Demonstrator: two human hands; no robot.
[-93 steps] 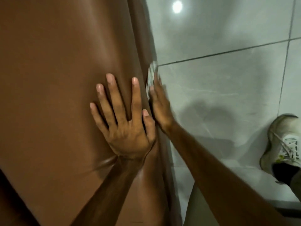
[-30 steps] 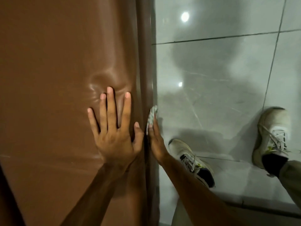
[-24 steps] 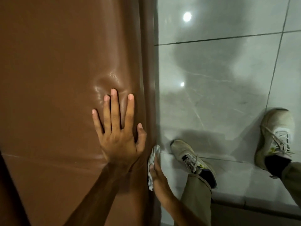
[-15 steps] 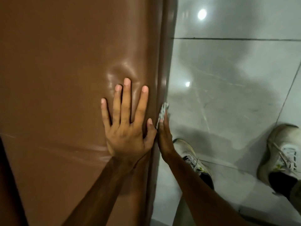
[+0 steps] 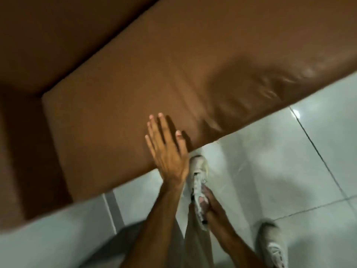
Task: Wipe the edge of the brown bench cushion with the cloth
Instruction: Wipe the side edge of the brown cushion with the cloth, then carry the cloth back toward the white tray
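Observation:
The brown bench cushion (image 5: pixel 119 117) runs diagonally across the head view, its front edge (image 5: pixel 251 120) meeting the pale floor. My left hand (image 5: pixel 166 149) is over the cushion's top right at that edge, fingers straight and apart, holding nothing; a shadow lies beside it. My right hand (image 5: pixel 211 205) hangs lower, off the cushion and in front of my leg. It is closed on the crumpled whitish cloth (image 5: pixel 200 211). The cloth is blurred and partly overlaps my shoe.
A brown backrest (image 5: pixel 58 35) rises behind the cushion, and a brown side panel (image 5: pixel 23 151) closes the left end. Glossy grey floor tiles (image 5: pixel 280 171) lie to the right. My shoes (image 5: pixel 199 171) (image 5: pixel 270 246) stand close to the bench.
The view has swung and pulled back, showing the whole cushion corner. My right hand with the cloth has come away from the cushion's edge and dropped toward my leg. My left hand stays near the edge.

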